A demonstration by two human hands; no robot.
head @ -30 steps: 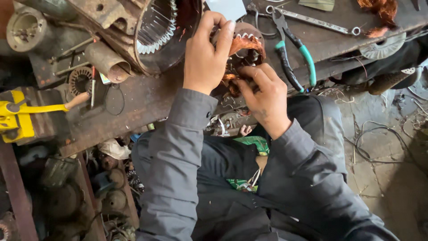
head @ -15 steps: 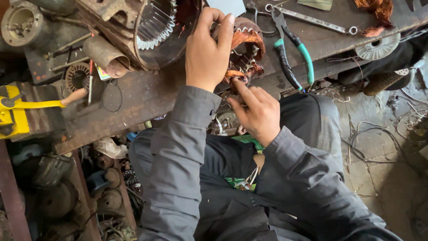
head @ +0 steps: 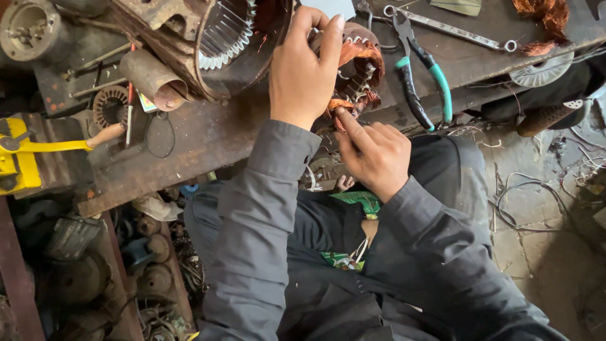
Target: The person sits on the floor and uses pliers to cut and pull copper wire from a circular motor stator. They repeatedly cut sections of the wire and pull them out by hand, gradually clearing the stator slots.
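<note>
A small motor stator (head: 360, 72) wound with copper wire rests at the edge of a rusty workbench (head: 208, 136). My left hand (head: 303, 69) wraps over its top and left side, holding it. My right hand (head: 375, 151) sits just below it, index finger stretched up onto the copper windings at the stator's lower edge. Much of the stator is hidden behind my left hand.
A large motor housing (head: 214, 44) with a toothed steel core lies left of my hands. Green-handled pliers (head: 423, 72) and a long spanner (head: 454, 28) lie to the right. A yellow tool (head: 25, 158) sits far left. Scrap copper wire (head: 543, 19) is far right.
My right hand slid down and back from the stator's side, now only its index finger reaches the windings. My left hand kept its hold on the stator.
</note>
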